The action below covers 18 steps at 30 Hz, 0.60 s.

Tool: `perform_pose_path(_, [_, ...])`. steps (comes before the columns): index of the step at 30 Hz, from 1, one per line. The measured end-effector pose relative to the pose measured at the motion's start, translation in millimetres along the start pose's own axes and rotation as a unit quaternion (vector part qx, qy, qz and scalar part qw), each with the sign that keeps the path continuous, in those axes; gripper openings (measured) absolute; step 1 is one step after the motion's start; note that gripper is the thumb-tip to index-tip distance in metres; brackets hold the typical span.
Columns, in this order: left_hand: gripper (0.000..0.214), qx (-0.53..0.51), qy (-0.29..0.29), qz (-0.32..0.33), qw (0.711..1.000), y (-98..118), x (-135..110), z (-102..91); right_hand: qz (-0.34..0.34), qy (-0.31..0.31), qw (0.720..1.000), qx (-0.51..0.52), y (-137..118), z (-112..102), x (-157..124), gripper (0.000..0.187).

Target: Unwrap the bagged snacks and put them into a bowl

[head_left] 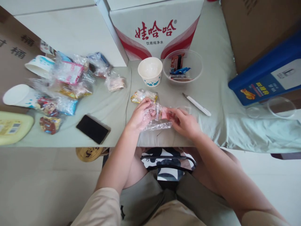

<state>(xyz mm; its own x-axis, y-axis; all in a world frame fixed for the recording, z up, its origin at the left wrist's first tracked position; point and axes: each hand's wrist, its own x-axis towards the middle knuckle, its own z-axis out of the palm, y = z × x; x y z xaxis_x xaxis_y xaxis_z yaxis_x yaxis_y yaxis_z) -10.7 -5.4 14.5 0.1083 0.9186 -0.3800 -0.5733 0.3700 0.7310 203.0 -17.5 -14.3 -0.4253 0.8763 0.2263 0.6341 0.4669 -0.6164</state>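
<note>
Between my hands is a clear plastic bag [156, 125], crinkled and shiny, with something small and reddish in or behind it. My left hand [141, 114] grips the bag's left side, fingers closed on it. On its right side, the bent fingers of my right hand [184, 121] close on the bag near the reddish piece. Just beyond my left fingertips lies a small yellow snack packet [144, 96]. Behind it stands a white paper cup [150, 71] with blue leaf print, beside a clear plastic bowl [182, 66] holding a few wrapped snacks. A white utility knife [197, 104] lies right of my hands.
Several bagged snacks [70, 73] pile up at the left, with two tipped paper cups [18, 95]. A black phone [93, 129] lies near the table's front edge. Cardboard boxes [156, 28] line the back; a blue box [270, 72] leans at the right beside clear lids [281, 107].
</note>
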Motion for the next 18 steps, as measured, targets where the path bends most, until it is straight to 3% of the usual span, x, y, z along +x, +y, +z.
perform_pose_path(4, [0.010, -0.012, -0.007, 0.009, 1.000, -4.6, 3.0, 1.9, 0.029, -0.023, 0.999, 0.000, 3.5, 3.3, 0.2, 0.044])
perform_pose_path(8, [0.010, -0.030, -0.008, 0.014, 0.999, -7.6, 2.6, 6.1, 0.009, 0.006, 1.000, -0.012, 6.8, 1.7, 0.3, 0.050])
perform_pose_path(14, [0.010, -0.066, 0.017, 0.010, 0.998, -7.3, 4.3, 16.1, -0.061, 0.073, 0.995, 0.025, 8.9, -4.4, -1.9, 0.024])
perform_pose_path(18, [0.009, -0.072, 0.031, 0.027, 0.997, -6.0, 7.1, 22.2, 0.003, 0.027, 0.999, 0.047, 8.0, -6.3, -6.6, 0.026])
